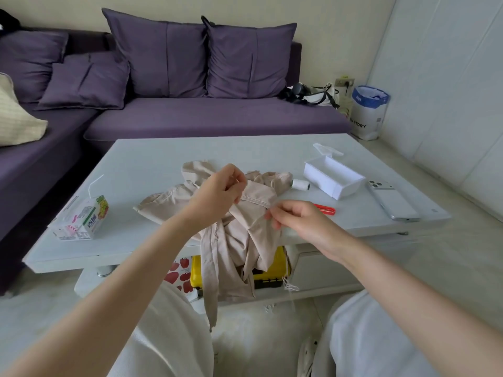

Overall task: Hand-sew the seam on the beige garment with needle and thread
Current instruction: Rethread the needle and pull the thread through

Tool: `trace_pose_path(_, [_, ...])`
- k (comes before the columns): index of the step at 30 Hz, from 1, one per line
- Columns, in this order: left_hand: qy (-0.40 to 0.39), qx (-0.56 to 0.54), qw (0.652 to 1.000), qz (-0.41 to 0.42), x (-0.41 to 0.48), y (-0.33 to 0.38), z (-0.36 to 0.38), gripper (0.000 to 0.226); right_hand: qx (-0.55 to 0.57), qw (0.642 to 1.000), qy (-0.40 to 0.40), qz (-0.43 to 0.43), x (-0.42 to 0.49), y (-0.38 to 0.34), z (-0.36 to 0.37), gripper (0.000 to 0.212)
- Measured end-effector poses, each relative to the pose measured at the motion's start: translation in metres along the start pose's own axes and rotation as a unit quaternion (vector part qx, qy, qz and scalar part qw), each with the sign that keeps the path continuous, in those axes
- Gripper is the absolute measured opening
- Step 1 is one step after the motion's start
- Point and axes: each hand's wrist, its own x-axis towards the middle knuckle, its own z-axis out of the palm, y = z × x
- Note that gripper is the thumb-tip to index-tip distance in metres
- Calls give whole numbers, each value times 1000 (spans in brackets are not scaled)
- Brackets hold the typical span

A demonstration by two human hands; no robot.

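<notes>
At the near edge of the table [152, 159], the beige garment [239, 240] hung half over, the left hand [217, 193] pinching what looked like the needle [238, 182], the right hand [296, 220] pinching the fabric edge; sewing seemed underway, the seam unfinished.

1 wide-angle head cam looks fwd & down, close over table [152, 164], facing sofa [217, 118].

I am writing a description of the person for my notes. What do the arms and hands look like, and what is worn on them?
The left forearm and right forearm are bare to the frame edge; no sleeves show. The left hand and the right hand wear no gloves, and no watch, bracelet or ring is visible. Nail polish is too small to tell.
</notes>
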Motion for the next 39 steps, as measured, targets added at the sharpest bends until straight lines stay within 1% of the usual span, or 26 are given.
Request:
trace_pose_path(3, [12, 11, 999, -29, -1, -9, -4, 22, -24, 1000, 1, 13, -4, 5, -8, 49])
trace_pose_path(5, [19, 15, 999, -48, -2, -16, -6, 16, -37, 999, -7, 29, -7, 9, -13, 53])
trace_pose_path(9, [23, 34, 995, -87, -3, -31, -5, 11, -27, 997, -22, 74, -10, 22, -23, 43])
trace_pose_path(11, [28, 43, 993, -105, -2, -40, -3, 13, -5, 995, -41, 93, -11, 27, -27, 37])
trace_pose_path(12, [31, 50, 992, -112, -2, -44, -1, 14, 8, 993, -56, 100, -12, 27, -27, 31])
trace_pose_path(15, [35, 59, 990, -122, -2, -52, 6, 10, 65, 987, -97, 107, -14, 24, -24, 19])
trace_pose_path(17, [32, 56, 991, -115, -2, -51, 15, 7, 107, 983, -106, 106, -14, 19, -19, 18])
trace_pose_path(19, [51, 65, 992, -91, -5, -44, 25, 13, 143, 980, -99, 101, -13, 13, -14, 17])
trace_pose_path(21, [124, 54, 990, -39, -13, -33, 34, 19, 173, 978, -80, 91, -11, 9, -10, 17])
trace_pose_path(23, [199, -6, 980, 9, -27, -20, 44, 20, 207, 974, -58, 78, -10, 4, -6, 17])
trace_pose_path(24, [209, -52, 976, 14, -34, -13, 49, 21, 220, 972, -47, 73, -10, 2, -5, 17])
trace_pose_path(25, [194, -108, 975, 2, -41, -9, 53, 21, 231, 970, -36, 67, -9, 0, -5, 17])
trace_pose_path(26, [156, -177, 972, -20, -47, -3, 59, 20, 239, 969, -24, 61, -9, -2, -5, 16])
trace_pose_path(27, [102, -245, 963, -46, -51, -1, 65, 18, 246, 968, -13, 52, -8, -3, -5, 16])
trace_pose_path(28, [45, -296, 952, -69, -54, 0, 71, 21, 250, 967, -1, 43, -7, -4, -5, 17])
trace_pose_path(30, [-48, -334, 937, -87, -57, -2, 81, 36, 246, 968, 28, 34, -5, -4, -6, 17])
trace_pose_path(31, [-75, -339, 934, -84, -58, -3, 85, 40, 243, 968, 44, 33, -4, -3, -7, 17])
trace_pose_path(34, [-97, -347, 928, -94, -58, -5, 91, 42, 233, 968, 80, 37, -1, 2, -12, 17])
trace_pose_path(35, [-98, -338, 931, -99, -57, -6, 91, 38, 230, 968, 90, 39, 0, 4, -13, 17])
trace_pose_path(37, [-104, -309, 940, -100, -56, -9, 91, 22, 239, 964, 107, 46, 3, 8, -16, 16])
trace_pose_path(38, [-106, -303, 942, -101, -56, -12, 91, 18, 249, 961, 114, 51, 4, 11, -18, 16])
trace_pose_path(39, [-108, -301, 942, -102, -56, -14, 90, 18, 258, 957, 120, 58, 5, 13, -19, 15])
